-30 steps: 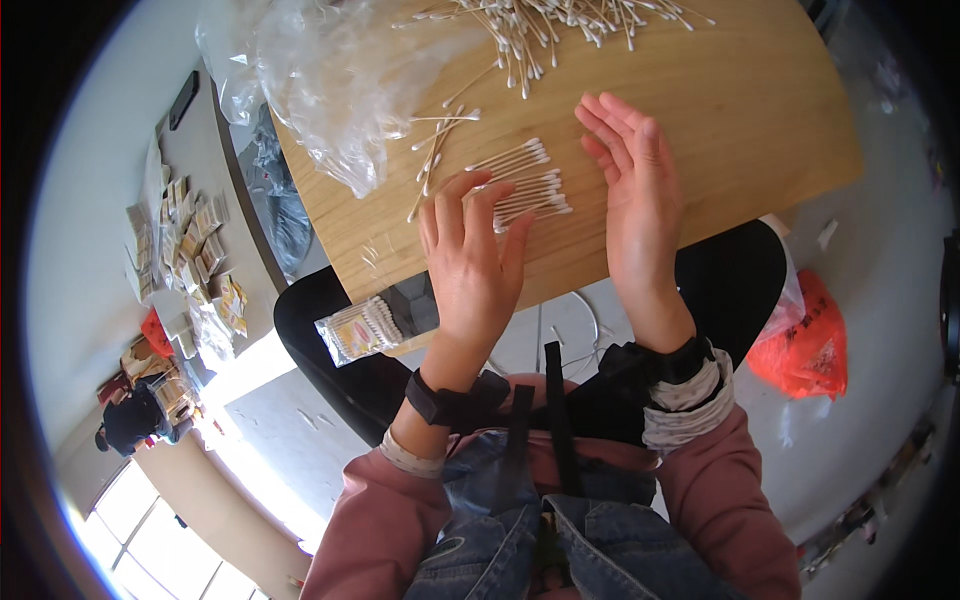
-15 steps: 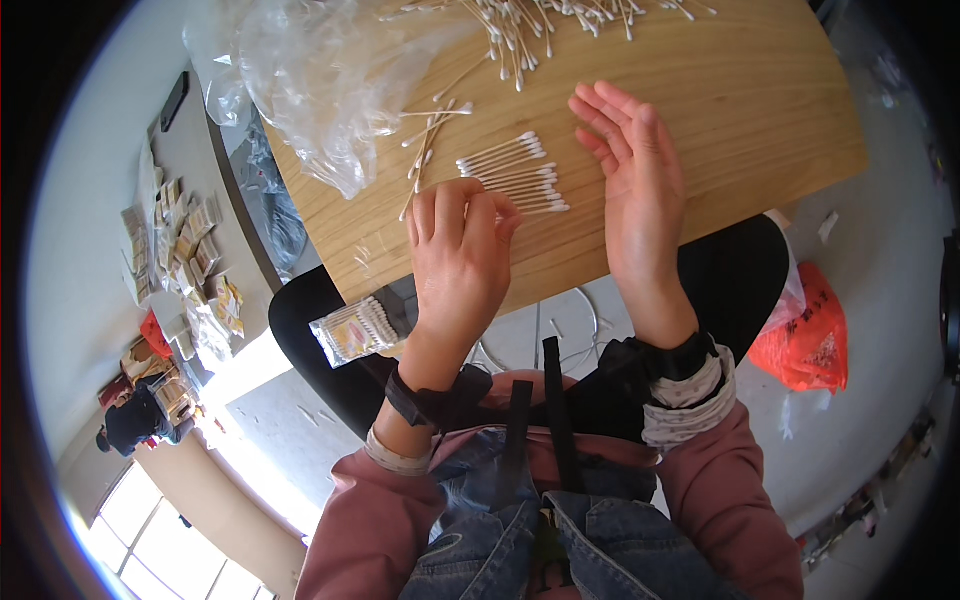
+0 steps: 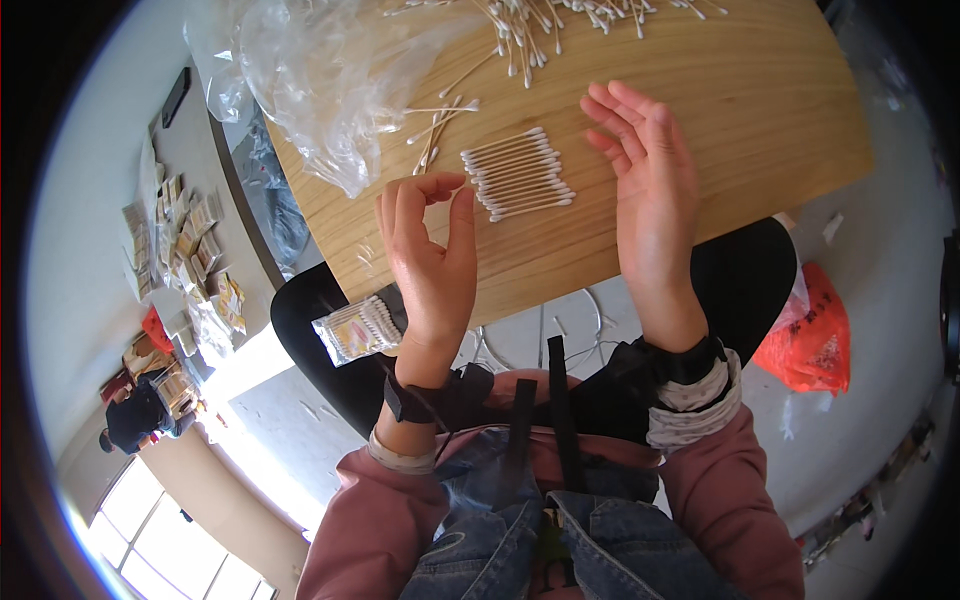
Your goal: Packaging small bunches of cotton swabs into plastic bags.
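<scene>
A row of cotton swabs (image 3: pixel 520 172) lies side by side on the wooden table, tips pointing left and right. Just left of the row is my left hand (image 3: pixel 428 255), its thumb and index finger curved, a slight gap between their tips and nothing visible in them. My right hand (image 3: pixel 655 195) is raised right of the row, palm facing inward, fingers spread and holding nothing. Several loose swabs (image 3: pixel 440 122) lie crossed beyond my left hand. A big heap of swabs (image 3: pixel 545 25) covers the far part of the table.
A clear plastic bag (image 3: pixel 300 90) rests on the far left of the table (image 3: pixel 770 110). A packet of swabs (image 3: pixel 358 330) is at the near left edge. Small packs (image 3: pixel 190 240) cover a surface at left. A red bag (image 3: pixel 808 335) sits at right. Another person (image 3: pixel 145 410) is at far left.
My left hand has drawn back left from the row, its thumb and index finger parting. The row's left ends now show. My right hand has barely moved.
</scene>
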Action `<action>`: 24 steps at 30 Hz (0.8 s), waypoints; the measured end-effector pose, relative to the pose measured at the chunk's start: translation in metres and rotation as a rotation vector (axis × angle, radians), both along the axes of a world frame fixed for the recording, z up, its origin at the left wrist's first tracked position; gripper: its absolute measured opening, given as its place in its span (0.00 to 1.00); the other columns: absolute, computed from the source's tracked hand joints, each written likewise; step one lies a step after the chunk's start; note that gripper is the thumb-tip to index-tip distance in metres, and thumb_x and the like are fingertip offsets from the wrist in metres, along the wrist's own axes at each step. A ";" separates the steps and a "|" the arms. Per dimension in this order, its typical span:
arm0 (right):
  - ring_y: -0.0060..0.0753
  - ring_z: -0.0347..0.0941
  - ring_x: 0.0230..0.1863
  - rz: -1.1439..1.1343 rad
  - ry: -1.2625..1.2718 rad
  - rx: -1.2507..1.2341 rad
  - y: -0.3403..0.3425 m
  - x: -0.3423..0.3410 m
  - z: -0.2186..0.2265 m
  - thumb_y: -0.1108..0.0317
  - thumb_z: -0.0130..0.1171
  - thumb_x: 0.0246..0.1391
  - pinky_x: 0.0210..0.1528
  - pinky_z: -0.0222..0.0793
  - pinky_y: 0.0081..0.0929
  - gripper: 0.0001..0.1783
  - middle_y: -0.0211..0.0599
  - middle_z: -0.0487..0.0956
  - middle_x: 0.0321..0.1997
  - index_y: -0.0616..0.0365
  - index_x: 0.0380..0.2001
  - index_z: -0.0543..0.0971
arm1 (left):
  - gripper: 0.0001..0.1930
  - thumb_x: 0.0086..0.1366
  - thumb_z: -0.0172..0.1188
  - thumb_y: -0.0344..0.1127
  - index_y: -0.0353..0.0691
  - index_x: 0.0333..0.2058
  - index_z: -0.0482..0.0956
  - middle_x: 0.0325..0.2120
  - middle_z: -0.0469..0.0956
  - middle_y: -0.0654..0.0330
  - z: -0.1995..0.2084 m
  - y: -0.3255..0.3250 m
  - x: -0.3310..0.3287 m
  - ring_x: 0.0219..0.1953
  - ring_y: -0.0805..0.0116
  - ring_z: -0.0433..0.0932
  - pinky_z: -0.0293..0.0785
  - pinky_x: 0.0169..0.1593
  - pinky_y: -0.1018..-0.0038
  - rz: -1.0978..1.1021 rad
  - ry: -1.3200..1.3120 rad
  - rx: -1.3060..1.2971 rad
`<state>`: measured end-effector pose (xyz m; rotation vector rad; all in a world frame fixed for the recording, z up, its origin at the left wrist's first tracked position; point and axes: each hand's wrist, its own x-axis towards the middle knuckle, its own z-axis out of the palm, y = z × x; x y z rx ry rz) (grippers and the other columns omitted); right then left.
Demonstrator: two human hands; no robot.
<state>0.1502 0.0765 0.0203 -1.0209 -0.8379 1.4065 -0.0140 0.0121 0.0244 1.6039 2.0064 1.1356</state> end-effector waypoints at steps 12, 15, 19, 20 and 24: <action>0.30 0.74 0.52 -0.051 0.025 -0.018 0.000 0.000 0.004 0.50 0.43 0.69 0.54 0.66 0.26 0.25 0.42 0.78 0.51 0.62 0.51 0.74 | 0.06 0.53 0.66 0.25 0.38 0.30 0.79 0.29 0.72 0.58 -0.003 0.017 0.003 0.35 0.58 0.70 0.68 0.41 0.67 -0.252 0.247 -0.030; 0.30 0.74 0.52 -0.051 0.025 -0.018 -0.001 0.001 0.004 0.50 0.43 0.69 0.54 0.66 0.25 0.25 0.42 0.78 0.51 0.61 0.51 0.74 | 0.05 0.54 0.66 0.25 0.38 0.30 0.78 0.28 0.72 0.58 -0.002 0.019 0.004 0.35 0.58 0.70 0.67 0.41 0.66 -0.266 0.249 -0.062; 0.34 0.72 0.55 -0.022 0.030 -0.020 -0.001 0.002 0.004 0.53 0.42 0.70 0.56 0.63 0.29 0.25 0.45 0.76 0.54 0.64 0.54 0.73 | 0.05 0.54 0.65 0.26 0.38 0.30 0.78 0.28 0.72 0.58 0.002 0.022 0.004 0.36 0.58 0.70 0.67 0.42 0.65 -0.288 0.270 -0.057; 0.33 0.72 0.54 -0.024 0.029 -0.021 -0.001 0.002 0.004 0.53 0.42 0.70 0.56 0.64 0.29 0.24 0.45 0.76 0.54 0.64 0.54 0.73 | 0.05 0.54 0.65 0.26 0.39 0.30 0.78 0.28 0.72 0.58 0.005 0.022 0.005 0.36 0.58 0.70 0.68 0.42 0.65 -0.294 0.287 -0.066; 0.33 0.73 0.54 -0.024 0.030 -0.022 -0.001 0.002 0.005 0.54 0.42 0.70 0.56 0.64 0.28 0.24 0.44 0.77 0.54 0.63 0.54 0.73 | 0.05 0.54 0.65 0.26 0.39 0.30 0.78 0.28 0.72 0.58 0.006 0.023 0.005 0.36 0.57 0.70 0.68 0.42 0.65 -0.319 0.313 -0.089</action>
